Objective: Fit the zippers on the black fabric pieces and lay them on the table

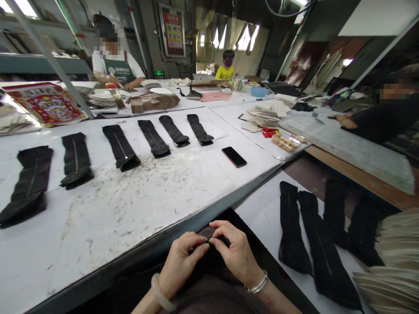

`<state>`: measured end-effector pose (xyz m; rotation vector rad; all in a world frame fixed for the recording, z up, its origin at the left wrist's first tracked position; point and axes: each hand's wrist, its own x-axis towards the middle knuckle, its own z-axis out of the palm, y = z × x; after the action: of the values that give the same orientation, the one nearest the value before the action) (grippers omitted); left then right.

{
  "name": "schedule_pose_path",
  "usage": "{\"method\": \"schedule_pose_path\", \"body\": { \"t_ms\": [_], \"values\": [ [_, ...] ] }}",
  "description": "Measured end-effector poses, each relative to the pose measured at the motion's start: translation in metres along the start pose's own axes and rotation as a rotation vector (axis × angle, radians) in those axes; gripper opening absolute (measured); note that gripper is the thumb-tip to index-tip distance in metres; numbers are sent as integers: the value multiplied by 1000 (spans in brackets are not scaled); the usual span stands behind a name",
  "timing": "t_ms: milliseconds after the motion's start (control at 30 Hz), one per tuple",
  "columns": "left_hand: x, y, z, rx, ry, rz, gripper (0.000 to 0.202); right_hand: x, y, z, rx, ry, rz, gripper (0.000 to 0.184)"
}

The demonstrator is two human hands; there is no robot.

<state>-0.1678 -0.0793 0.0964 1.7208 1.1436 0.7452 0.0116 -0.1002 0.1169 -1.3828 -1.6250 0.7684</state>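
Observation:
My left hand and my right hand meet just below the near edge of the white table, fingertips pinched together on a piece of black material in my lap. Both hands are closed on it. A pale bangle sits on my left wrist, a silver bracelet on my right. Several black folded stacks lie in a row on the table, such as the black stack in the middle and the one at the far left.
A black phone lies on the table to the right. More black stacks rest on a lower white surface at right, beside a paper pile. Other people work at the far tables, among paper stacks and a printed red picture.

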Motion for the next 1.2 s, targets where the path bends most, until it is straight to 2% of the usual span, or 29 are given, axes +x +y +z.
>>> {"method": "schedule_pose_path", "body": {
  "t_ms": [267,500,700,833,1000,1200],
  "values": [
    [5,5,3,-28,-22,-35,22,0,1,3,-29,56,-61,19],
    [10,7,-2,-50,-12,-78,23,-6,8,-4,-222,206,-263,30],
    [12,7,-5,-55,-24,-108,24,-13,16,-6,-400,243,-529,37],
    [13,8,-5,-55,-31,-103,24,-10,19,-8,-479,214,-627,34],
    [15,8,-4,-72,-22,-93,20,-3,16,-8,-437,200,-600,27],
    [21,17,-8,21,-14,-82,18,7,8,-10,-271,173,-422,19]
  ]
}}
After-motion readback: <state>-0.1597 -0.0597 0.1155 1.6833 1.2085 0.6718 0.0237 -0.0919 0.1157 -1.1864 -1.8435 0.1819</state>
